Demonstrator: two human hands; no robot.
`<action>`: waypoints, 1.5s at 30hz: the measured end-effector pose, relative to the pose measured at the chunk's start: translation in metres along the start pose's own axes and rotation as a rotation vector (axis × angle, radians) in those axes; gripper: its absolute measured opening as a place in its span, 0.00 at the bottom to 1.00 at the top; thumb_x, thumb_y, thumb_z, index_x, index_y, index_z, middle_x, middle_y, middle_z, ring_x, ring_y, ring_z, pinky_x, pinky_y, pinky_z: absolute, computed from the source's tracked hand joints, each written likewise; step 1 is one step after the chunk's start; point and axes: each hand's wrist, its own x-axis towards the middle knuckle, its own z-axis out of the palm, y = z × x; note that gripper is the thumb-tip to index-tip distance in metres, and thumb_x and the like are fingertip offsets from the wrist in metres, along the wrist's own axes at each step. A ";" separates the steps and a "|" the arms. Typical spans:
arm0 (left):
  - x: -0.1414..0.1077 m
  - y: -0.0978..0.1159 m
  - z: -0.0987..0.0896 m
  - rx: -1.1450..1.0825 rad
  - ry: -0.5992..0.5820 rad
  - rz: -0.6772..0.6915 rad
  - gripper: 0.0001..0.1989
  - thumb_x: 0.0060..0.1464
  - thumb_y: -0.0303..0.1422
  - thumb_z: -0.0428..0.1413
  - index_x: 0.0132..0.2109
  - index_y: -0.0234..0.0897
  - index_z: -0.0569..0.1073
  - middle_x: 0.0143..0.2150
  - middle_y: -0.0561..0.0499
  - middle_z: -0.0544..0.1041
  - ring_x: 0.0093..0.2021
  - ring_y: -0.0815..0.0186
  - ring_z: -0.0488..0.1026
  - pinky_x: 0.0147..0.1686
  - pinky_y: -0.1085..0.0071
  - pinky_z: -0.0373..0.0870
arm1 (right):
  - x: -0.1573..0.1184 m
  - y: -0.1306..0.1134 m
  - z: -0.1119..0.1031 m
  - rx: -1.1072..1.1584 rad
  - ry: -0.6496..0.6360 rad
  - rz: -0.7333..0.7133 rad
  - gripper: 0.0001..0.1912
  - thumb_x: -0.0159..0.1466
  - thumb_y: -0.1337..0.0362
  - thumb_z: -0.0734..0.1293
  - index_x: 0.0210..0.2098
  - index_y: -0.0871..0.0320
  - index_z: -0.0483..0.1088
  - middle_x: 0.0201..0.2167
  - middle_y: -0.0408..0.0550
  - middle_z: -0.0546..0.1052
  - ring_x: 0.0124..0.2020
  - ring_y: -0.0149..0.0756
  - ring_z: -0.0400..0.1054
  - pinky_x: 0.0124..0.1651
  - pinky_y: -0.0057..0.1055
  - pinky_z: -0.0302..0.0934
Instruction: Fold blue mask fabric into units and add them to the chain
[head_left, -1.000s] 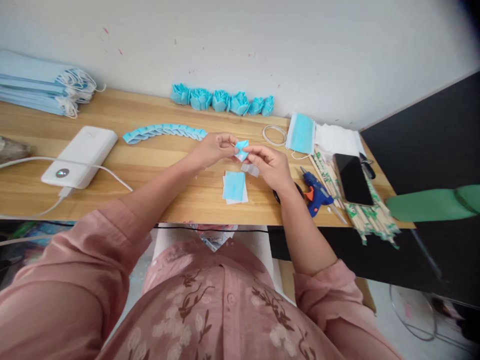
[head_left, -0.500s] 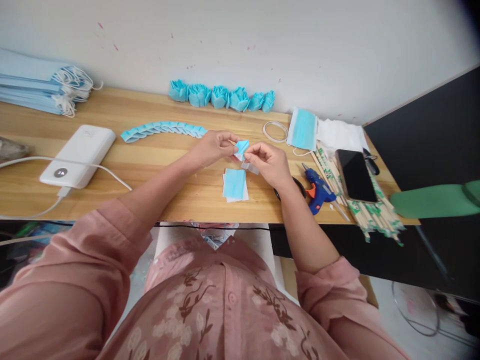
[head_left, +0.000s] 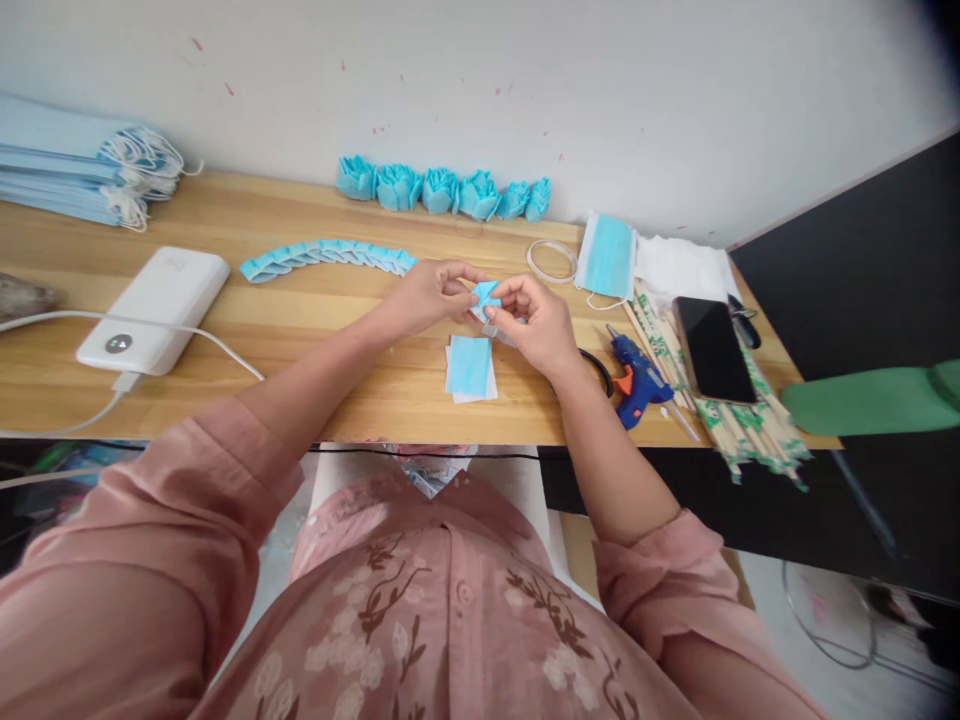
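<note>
A white power bank (head_left: 161, 305) is lying on the left part of the desk (head_left: 360, 405), with a white cable (head_left: 105, 415) plugging into its near end and a stretch of it crossing over the top. At the right, a phone (head_left: 715, 350) is resting on wrapped sticks (head_left: 754, 437); a green bottle (head_left: 870, 402) is showing beyond them, near the desk's right end

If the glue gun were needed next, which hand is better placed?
Probably the right hand: it is nearer the glue gun than the left hand, though both pinch the folded blue piece.
</note>
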 end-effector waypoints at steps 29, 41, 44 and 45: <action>-0.003 0.000 0.006 -0.057 -0.015 0.065 0.43 0.49 0.28 0.64 0.70 0.41 0.57 0.43 0.48 0.83 0.32 0.68 0.81 0.39 0.73 0.74 | 0.004 0.005 0.003 0.013 -0.011 0.036 0.19 0.59 0.57 0.71 0.50 0.52 0.73 0.31 0.42 0.76 0.32 0.35 0.68 0.37 0.34 0.65; -0.003 0.001 0.005 0.036 -0.075 0.019 0.15 0.50 0.38 0.65 0.41 0.32 0.77 0.29 0.50 0.78 0.30 0.68 0.75 0.32 0.73 0.70 | 0.005 -0.001 0.001 0.052 0.073 0.053 0.09 0.59 0.57 0.70 0.31 0.55 0.69 0.26 0.39 0.73 0.28 0.29 0.63 0.33 0.28 0.58; -0.002 -0.002 0.007 0.061 -0.053 0.045 0.12 0.50 0.38 0.64 0.34 0.33 0.76 0.28 0.51 0.78 0.28 0.70 0.73 0.30 0.74 0.67 | 0.005 0.000 0.002 0.109 0.063 0.061 0.10 0.58 0.56 0.70 0.32 0.55 0.69 0.28 0.40 0.74 0.30 0.30 0.66 0.35 0.29 0.62; -0.002 -0.002 0.007 0.059 -0.038 0.051 0.12 0.50 0.38 0.64 0.33 0.33 0.75 0.28 0.52 0.77 0.28 0.70 0.72 0.29 0.75 0.67 | 0.004 0.001 0.003 0.129 0.055 0.065 0.11 0.58 0.55 0.71 0.32 0.55 0.69 0.28 0.40 0.75 0.30 0.30 0.67 0.36 0.30 0.63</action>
